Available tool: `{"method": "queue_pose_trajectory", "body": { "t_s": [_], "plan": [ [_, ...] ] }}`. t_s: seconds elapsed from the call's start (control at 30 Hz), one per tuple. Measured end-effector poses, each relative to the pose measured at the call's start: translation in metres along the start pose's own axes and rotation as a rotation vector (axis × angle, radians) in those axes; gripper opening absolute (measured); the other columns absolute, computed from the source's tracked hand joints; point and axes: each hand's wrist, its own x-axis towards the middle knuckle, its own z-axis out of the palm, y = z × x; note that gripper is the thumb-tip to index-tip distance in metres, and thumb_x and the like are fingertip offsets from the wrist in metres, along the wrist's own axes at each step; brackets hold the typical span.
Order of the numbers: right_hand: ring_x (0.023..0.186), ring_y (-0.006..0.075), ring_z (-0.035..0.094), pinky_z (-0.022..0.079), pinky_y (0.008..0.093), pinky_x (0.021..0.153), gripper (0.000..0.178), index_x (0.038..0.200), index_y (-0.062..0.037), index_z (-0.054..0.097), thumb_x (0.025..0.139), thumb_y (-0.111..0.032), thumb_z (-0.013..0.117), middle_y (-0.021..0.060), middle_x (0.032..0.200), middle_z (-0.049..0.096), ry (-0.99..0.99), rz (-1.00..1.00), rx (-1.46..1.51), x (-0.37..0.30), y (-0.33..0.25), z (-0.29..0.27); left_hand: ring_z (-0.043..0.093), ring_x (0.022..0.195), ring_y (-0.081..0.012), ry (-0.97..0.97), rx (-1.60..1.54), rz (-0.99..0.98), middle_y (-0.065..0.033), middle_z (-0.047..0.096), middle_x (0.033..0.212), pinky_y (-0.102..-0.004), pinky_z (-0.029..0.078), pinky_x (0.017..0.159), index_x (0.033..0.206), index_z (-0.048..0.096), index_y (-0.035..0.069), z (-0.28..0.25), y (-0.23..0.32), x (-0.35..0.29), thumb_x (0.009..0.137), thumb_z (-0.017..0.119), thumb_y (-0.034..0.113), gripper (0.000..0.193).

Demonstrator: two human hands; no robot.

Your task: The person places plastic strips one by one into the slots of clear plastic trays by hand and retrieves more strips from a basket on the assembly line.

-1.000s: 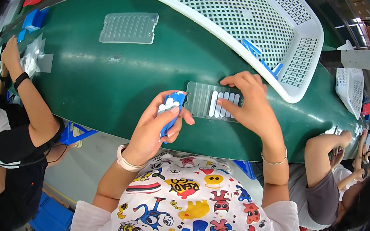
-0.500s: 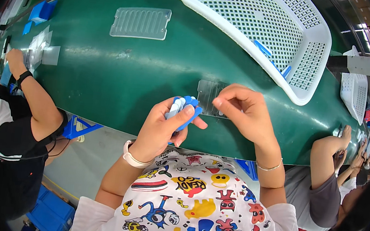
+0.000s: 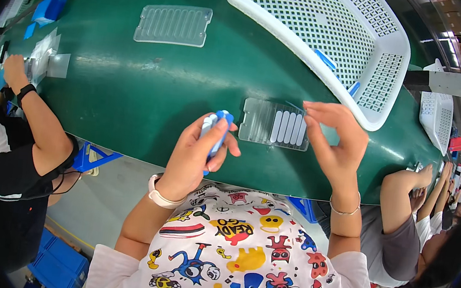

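Note:
My left hand (image 3: pixel 193 148) is closed around a bundle of small round-ended strips (image 3: pixel 220 121), blue on some faces and white on others. To its right, a clear ridged plastic tray (image 3: pixel 256 121) lies on the green table, with several pale strips (image 3: pixel 288 129) side by side in its right-hand slots. The left part of this tray holds no strips. Over the tray's far right corner, my right hand (image 3: pixel 336 136) pinches one thin bluish strip (image 3: pixel 295 106) between thumb and forefinger, seen nearly edge-on.
A second clear ridged tray (image 3: pixel 173 25) lies farther back on the left. A large white perforated basket (image 3: pixel 289 31) with a few blue strips (image 3: pixel 326 60) stands at the far right. Co-workers' arms (image 3: pixel 45 123) reach the table on both sides. Blue pieces (image 3: pixel 49 11) sit far left.
My right hand has moved right and now shows a thin strip in its pinch. The pale strips in the near tray have come into sight. My left hand has shifted slightly left with its bundle.

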Motion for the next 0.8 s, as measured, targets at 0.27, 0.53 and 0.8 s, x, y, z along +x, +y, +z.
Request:
{"method": "queue_pose_trajectory", "body": {
  "t_s": [0.27,0.53,0.8],
  "plan": [
    [0.092,0.0173,0.056,0.035,0.0322,0.070,0.014,0.080,-0.0097,0.066,0.068,-0.011,0.073,-0.0031,0.098,0.066,-0.259,-0.257,-0.419,-0.039,-0.012,0.024,0.039,0.051,-0.0065,-0.089,-0.171,-0.010,-0.0136,0.059,0.085,-0.0217,0.029,0.044,0.118,0.046,-0.002,-0.003,0.010,-0.003,0.091,0.044,0.017,0.033],
    [0.094,0.0210,0.055,0.033,0.0373,0.076,0.014,0.084,-0.0099,0.069,0.072,-0.016,0.074,-0.0004,0.092,0.067,-0.279,-0.118,-0.278,-0.025,-0.009,0.020,0.038,0.055,-0.0052,-0.219,0.076,0.073,-0.0134,0.061,0.091,-0.0191,0.032,0.048,0.118,0.045,-0.001,0.001,0.008,-0.009,0.094,0.042,0.014,0.029],
    [0.084,0.0201,0.061,0.046,0.0297,0.075,0.010,0.088,-0.0022,0.067,0.078,-0.003,0.068,0.0079,0.089,0.067,-0.308,0.300,0.567,-0.014,-0.022,0.028,0.037,0.057,-0.0036,-0.371,0.159,0.057,-0.0105,0.060,0.091,-0.0178,0.034,0.053,0.119,0.042,-0.001,0.006,0.005,-0.014,0.097,0.043,0.014,0.027]
  ]
}}
